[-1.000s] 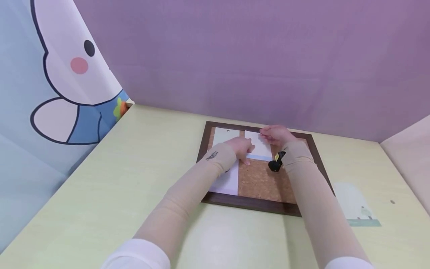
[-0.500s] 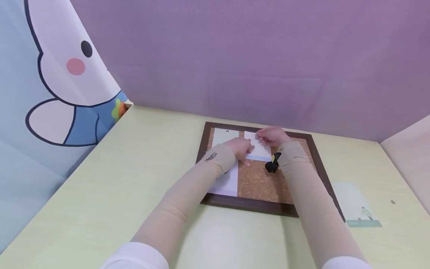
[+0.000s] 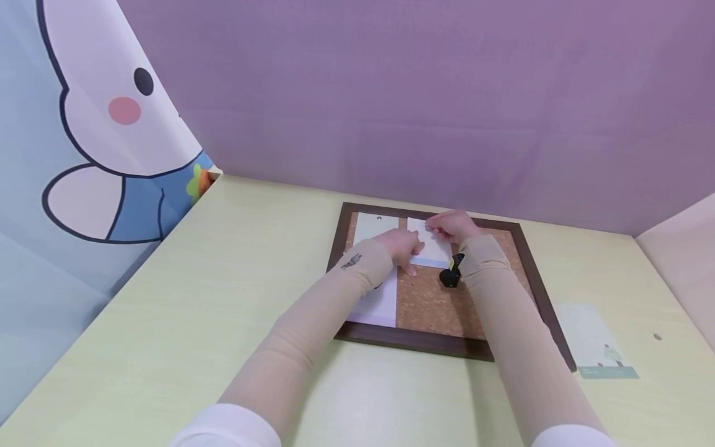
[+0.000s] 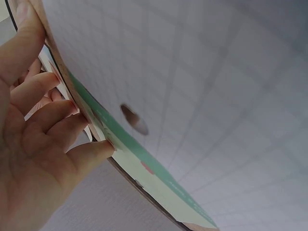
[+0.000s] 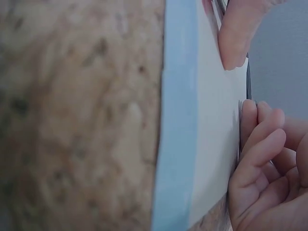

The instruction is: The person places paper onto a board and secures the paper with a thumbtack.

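Observation:
A white card with a blue strip (image 3: 432, 253) lies at the upper middle of a wood-framed cork board (image 3: 430, 304). My left hand (image 3: 399, 243) presses this card's left side with spread fingers, its thumb on the bare cork. At the card's top edge my right hand (image 3: 455, 225) pinches a small silver thumbtack (image 3: 427, 227). In the right wrist view the tack's thin grey edge shows at the fingertips of my right hand (image 5: 264, 168), beside a finger of my left hand (image 5: 240, 36). A gridded sheet (image 4: 216, 96) with a tack fills the left wrist view.
A white card (image 3: 371, 226) with a tack sits at the board's upper left. A purple-edged sheet (image 3: 380, 307) lies beneath it, partly behind my left forearm. Right of the board are a green-striped card (image 3: 598, 344) and a loose thumbtack (image 3: 657, 336) on the table. A purple curtain (image 3: 391, 105) stands behind.
My right hand has moved slightly left along the card's top edge and the tack now shows at its fingertips. The left hand has stayed in place.

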Demonstrator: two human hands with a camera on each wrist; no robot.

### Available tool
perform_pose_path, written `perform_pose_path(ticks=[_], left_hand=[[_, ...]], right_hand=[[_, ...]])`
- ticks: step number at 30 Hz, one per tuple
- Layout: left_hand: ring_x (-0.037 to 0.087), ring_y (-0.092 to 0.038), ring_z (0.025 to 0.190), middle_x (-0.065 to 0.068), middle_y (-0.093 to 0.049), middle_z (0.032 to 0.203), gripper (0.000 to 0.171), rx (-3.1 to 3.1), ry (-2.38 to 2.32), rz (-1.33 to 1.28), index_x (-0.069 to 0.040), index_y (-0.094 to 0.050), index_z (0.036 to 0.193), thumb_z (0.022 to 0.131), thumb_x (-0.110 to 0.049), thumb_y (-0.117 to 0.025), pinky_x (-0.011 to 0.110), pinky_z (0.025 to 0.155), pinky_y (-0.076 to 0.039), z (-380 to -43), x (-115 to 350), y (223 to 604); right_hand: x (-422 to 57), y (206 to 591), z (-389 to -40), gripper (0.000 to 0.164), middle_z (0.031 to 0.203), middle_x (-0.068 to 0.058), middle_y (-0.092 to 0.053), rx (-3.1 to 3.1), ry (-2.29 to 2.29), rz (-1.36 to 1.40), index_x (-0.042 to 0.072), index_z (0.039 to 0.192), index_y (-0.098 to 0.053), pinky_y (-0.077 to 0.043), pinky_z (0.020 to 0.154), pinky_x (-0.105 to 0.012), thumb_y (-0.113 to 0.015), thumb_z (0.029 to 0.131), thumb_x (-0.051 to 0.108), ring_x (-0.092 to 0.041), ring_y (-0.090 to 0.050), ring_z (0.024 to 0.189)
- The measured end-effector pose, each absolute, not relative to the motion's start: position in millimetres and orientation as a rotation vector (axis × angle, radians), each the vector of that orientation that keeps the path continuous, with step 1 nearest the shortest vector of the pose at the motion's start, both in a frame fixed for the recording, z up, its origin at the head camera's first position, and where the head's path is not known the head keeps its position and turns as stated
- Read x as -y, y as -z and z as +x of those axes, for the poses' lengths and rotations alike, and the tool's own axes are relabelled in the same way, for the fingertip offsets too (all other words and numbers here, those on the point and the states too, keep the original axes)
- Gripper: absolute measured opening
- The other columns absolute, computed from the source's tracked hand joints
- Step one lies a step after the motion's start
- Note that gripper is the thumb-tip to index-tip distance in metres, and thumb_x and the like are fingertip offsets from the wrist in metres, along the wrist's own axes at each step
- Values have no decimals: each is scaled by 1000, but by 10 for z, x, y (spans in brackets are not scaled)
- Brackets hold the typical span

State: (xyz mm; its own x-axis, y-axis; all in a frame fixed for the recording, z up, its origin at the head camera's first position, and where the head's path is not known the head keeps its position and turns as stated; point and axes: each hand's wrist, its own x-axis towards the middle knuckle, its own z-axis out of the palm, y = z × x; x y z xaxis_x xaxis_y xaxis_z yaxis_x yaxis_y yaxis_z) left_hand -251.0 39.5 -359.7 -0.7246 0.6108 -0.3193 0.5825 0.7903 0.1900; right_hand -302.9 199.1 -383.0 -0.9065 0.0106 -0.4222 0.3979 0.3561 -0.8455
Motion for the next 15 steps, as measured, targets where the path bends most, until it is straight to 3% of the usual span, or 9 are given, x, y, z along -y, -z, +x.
perform_pose_path(ticks=[9,15], left_hand=[[13,-38,71,6,-57,119,45,-2618,-120,926,-15,-35,70,79,-35,-75,25,71,-34,-2493,-385,3577],[13,-38,74,1,-46,87,45,-2616,-63,978,-15,-36,71,79,-36,-75,24,70,-31,-2481,-383,3560]], right_hand=[[-1970,3840,-3026,16,55,7,-55,-2371,1507,319,-3,99,-62,-37,47,-14,-62,87,6,-2,-45,49],[-1948,3805,-3012,17,51,8,-55,-2441,1452,341,-2,97,-67,-37,47,-17,-65,84,8,-4,-43,47]])
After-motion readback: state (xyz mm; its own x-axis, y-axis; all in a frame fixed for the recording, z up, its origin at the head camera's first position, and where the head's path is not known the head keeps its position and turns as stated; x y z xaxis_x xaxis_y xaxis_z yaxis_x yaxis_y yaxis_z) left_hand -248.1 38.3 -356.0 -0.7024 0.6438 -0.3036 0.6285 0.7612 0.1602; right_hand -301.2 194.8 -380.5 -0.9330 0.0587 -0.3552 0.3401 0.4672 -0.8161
